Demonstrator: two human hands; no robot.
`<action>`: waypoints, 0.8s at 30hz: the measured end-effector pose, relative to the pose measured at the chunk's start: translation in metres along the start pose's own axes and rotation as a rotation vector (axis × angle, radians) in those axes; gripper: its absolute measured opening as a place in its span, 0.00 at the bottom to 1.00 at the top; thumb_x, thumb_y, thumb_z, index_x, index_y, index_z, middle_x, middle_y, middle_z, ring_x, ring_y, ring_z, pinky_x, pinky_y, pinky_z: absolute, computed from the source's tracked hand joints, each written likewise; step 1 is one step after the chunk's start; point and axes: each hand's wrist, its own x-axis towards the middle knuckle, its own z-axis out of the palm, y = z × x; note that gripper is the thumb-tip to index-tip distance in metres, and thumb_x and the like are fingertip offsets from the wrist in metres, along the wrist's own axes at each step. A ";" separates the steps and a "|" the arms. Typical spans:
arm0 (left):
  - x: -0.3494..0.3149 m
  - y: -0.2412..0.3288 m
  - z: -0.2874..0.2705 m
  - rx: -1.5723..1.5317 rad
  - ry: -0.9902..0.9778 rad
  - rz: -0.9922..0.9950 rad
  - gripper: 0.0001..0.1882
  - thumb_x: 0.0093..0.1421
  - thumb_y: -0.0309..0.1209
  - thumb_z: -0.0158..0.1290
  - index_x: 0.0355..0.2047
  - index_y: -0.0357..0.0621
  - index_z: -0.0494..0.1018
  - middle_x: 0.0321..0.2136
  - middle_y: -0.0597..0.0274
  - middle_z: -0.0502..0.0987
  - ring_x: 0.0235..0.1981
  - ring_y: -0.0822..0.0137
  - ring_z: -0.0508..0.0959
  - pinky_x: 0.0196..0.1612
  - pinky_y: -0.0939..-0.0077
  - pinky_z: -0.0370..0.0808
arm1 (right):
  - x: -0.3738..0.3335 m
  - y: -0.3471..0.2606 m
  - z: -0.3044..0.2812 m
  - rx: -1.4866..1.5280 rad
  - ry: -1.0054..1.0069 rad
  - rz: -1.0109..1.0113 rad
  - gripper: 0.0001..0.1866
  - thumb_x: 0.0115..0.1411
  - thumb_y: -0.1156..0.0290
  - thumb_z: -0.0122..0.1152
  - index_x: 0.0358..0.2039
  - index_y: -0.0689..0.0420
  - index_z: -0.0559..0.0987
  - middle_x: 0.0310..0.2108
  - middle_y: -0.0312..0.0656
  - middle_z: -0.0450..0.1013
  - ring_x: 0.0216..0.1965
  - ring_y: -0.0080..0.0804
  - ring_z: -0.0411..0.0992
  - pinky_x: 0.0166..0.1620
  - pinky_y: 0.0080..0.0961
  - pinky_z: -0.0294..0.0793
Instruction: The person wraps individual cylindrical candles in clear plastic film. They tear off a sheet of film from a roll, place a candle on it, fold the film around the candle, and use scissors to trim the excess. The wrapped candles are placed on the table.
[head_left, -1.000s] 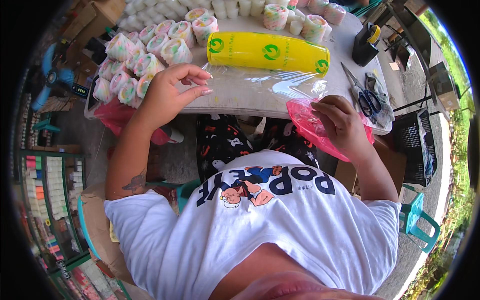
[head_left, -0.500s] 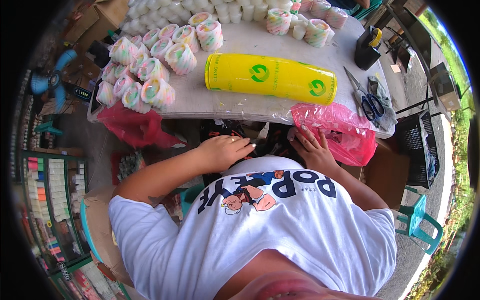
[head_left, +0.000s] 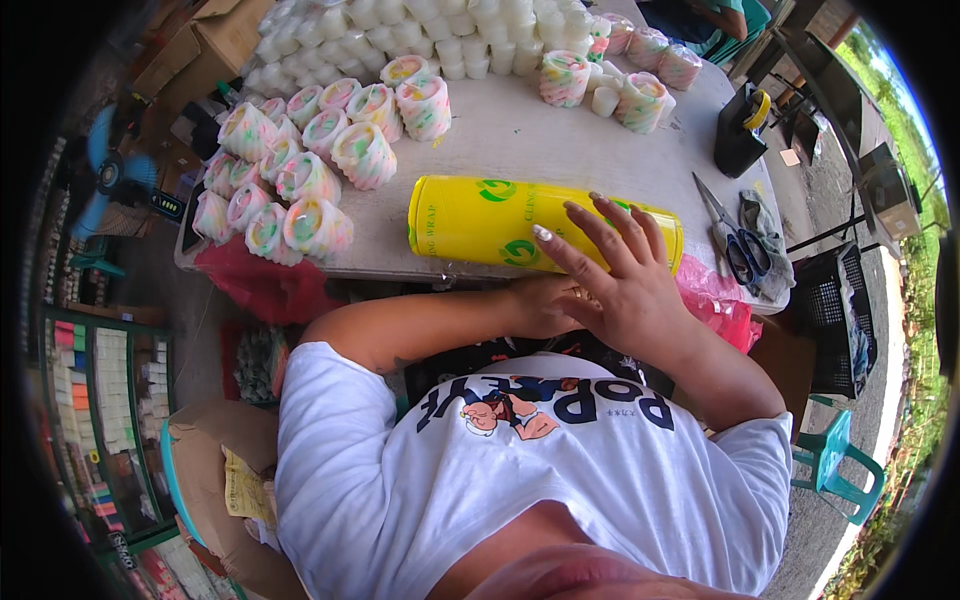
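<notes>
Head view: only one camera shows this moment, looking down over the person's white printed shirt (head_left: 560, 470) to a grey table (head_left: 520, 140).
Right hand: right hand (head_left: 625, 285) is raised at the near table edge, fingers spread and open, gripping nothing; the fingertips overlap the yellow cling-wrap roll (head_left: 480, 220) from this angle, but contact cannot be told.
Left hand: left hand (head_left: 545, 305) lies just under the right one, mostly covered by it, so whether it is open or closed cannot be told.
Roll: it lies on its side along the near edge of the table, right in front of the person, its right end hidden behind the right hand.
Wrapped pieces: a cluster of round pastel wrapped items (head_left: 300, 170) sits on the table's left part, a few more (head_left: 640, 75) at the far right, with plain white cups (head_left: 440, 25) along the far edge.
Other things: scissors (head_left: 735, 245) and a black tape dispenser (head_left: 740, 125) lie to the right; a pink plastic bag (head_left: 720, 310) hangs just beside the right wrist, and a red bag (head_left: 260, 280) hangs under the left edge.
Step in hand: judging by the pose, the hands are coming together at the roll to work with the film.
Next move: it would call for finding the film's loose edge and steadying the roll so it does not turn toward the table edge.
</notes>
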 end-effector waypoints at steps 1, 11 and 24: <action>0.000 -0.003 0.001 0.164 0.003 0.082 0.26 0.61 0.38 0.48 0.58 0.43 0.63 0.54 0.51 0.68 0.59 0.55 0.63 0.62 0.63 0.58 | 0.012 -0.001 0.019 -0.071 0.001 -0.026 0.38 0.48 0.52 0.63 0.61 0.40 0.64 0.58 0.43 0.62 0.59 0.46 0.60 0.60 0.52 0.53; -0.014 -0.026 0.011 1.080 -0.172 0.474 0.27 0.60 0.35 0.37 0.60 0.44 0.59 0.61 0.53 0.60 0.62 0.61 0.61 0.66 0.60 0.51 | 0.079 0.045 0.049 -0.205 -0.082 0.172 0.42 0.47 0.42 0.61 0.63 0.32 0.59 0.61 0.46 0.58 0.59 0.49 0.58 0.60 0.50 0.53; -0.015 -0.033 0.018 1.010 0.060 0.581 0.21 0.61 0.33 0.39 0.52 0.40 0.69 0.58 0.53 0.66 0.61 0.61 0.63 0.65 0.65 0.56 | 0.139 0.051 0.039 0.021 -0.268 0.186 0.47 0.50 0.34 0.54 0.65 0.44 0.54 0.59 0.52 0.59 0.62 0.52 0.56 0.61 0.51 0.52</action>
